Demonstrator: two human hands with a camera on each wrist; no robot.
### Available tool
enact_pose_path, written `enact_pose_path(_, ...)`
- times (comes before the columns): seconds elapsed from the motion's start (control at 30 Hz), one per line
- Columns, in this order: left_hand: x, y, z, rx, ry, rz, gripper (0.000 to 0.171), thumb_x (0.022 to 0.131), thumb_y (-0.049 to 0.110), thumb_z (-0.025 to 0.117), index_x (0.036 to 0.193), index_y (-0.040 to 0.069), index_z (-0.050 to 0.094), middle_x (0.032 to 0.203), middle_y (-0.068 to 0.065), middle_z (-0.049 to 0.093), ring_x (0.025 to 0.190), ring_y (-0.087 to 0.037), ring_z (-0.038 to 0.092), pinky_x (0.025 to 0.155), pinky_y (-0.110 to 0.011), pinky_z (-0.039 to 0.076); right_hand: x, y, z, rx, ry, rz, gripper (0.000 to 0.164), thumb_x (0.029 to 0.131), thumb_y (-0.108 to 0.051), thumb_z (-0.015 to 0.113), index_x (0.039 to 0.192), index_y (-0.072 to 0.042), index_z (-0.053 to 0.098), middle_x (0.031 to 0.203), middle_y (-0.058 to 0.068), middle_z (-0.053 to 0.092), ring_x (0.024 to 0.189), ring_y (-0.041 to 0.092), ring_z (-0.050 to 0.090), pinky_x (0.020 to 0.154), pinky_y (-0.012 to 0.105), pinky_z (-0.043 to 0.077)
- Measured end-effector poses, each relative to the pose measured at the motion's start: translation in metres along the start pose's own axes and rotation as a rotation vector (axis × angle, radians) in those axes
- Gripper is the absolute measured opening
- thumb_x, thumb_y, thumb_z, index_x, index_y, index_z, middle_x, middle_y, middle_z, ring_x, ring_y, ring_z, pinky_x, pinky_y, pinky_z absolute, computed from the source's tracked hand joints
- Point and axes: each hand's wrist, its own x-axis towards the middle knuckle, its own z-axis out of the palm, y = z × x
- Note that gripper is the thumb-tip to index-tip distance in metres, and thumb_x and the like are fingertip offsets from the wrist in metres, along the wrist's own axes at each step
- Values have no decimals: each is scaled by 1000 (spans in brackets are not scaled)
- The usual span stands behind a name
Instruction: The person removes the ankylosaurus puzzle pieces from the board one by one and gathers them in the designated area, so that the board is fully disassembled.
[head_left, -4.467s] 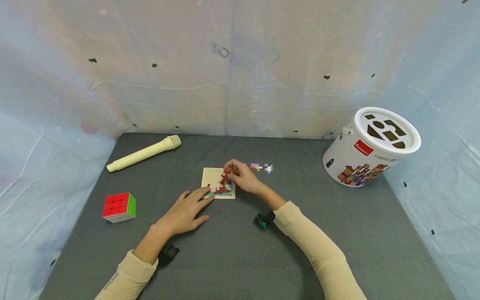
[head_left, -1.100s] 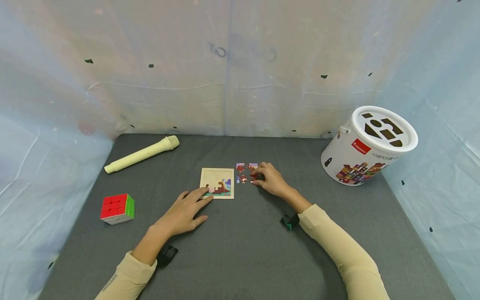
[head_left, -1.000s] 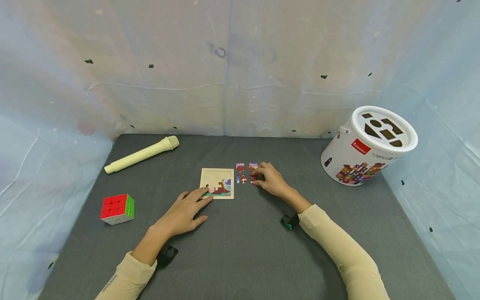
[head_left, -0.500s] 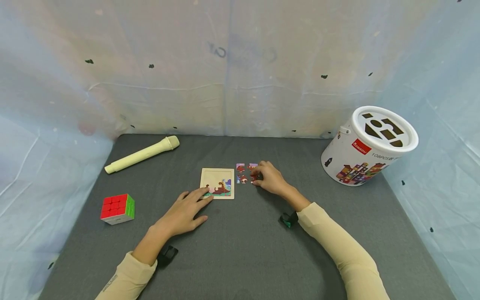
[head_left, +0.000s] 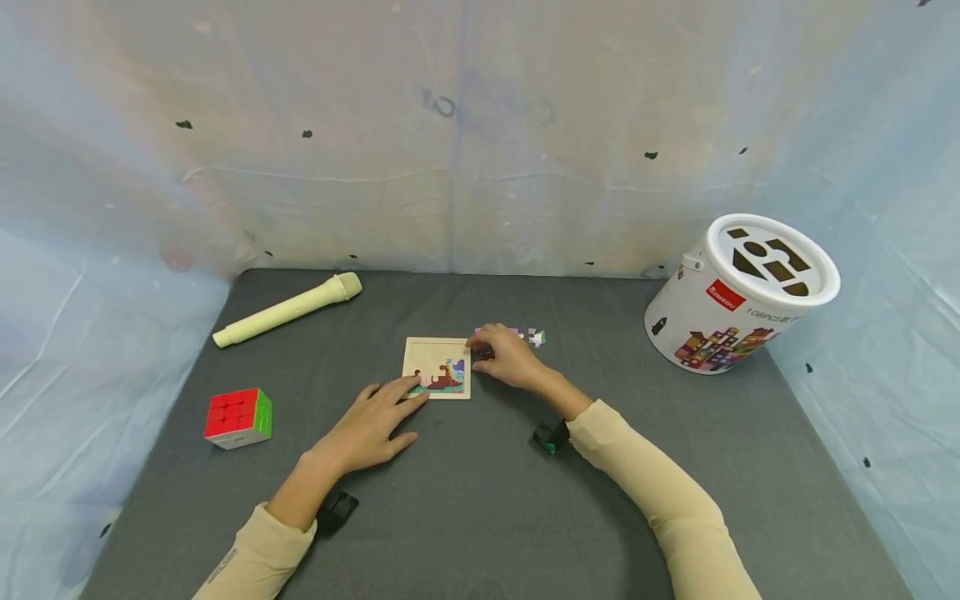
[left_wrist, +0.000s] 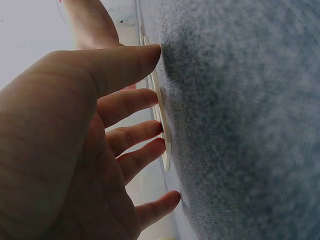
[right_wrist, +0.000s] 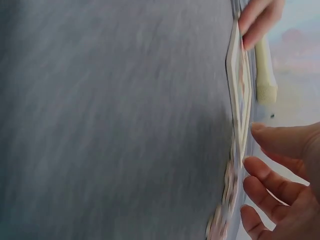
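Observation:
A square wooden puzzle board lies mid-table, its lower part filled with coloured jigsaw pieces showing a brown animal. My left hand rests on its lower left edge, fingers straight and spread; the left wrist view shows several fingertips touching the rim. Beside the board's right edge, my right hand hovers over loose pieces and partly hides them. Thumb and fingers stand apart in the right wrist view, with no piece visible between them. One loose piece shows beyond this hand; more pieces appear in the right wrist view.
A cream microphone-shaped stick lies at the back left. Nearer on the left sits a red, green and white puzzle cube. At the back right stands a white lidded bucket with shaped holes. Plastic sheeting surrounds the grey table.
My right hand went from the board to the loose pieces on the right, stayed there, and has now shifted left to the board's right edge. The left hand has kept its place.

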Motion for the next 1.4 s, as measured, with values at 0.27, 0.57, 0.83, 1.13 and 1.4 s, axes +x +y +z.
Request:
enact_pose_path(0.27,1,0,0,16,2,4,61,92,32,72,145,7,53,153,-18,41,140,-33,40,103,-64,35,11,-13,14,-23,-48,-73,36,84,-7,81,117,-1,69,106,10,68,101,26,61,98,43,46)
enact_pose_path(0.57,0,0,-1,15,3,6,61,93,32,72,145,7,54,153,-18,41,140,-33,40,104,-64,35,10,-17,15,1,-57,-62,34,84,-6,80,116,-1,69,104,11,67,98,27,61,92,43,48)
enact_pose_path(0.83,0,0,1,13,17,15,62,92,32,73,144,6,54,153,-19,41,140,-34,40,104,-64,35,11,-18,15,-1,-69,-56,33,85,-5,79,116,0,68,105,12,64,97,27,60,88,42,48)
enact_pose_path(1.13,0,0,1,11,13,12,62,92,33,73,144,6,54,154,-18,40,140,-34,40,104,-64,35,12,-20,14,-45,-109,-38,36,87,-8,78,121,-1,69,104,11,61,91,24,56,79,36,46)
enact_pose_path(1.4,0,0,1,8,19,15,61,92,33,73,144,6,54,153,-18,41,140,-33,40,104,-63,35,12,-21,13,-25,-127,-50,29,87,-6,77,116,-1,72,106,11,60,87,25,56,74,32,45)
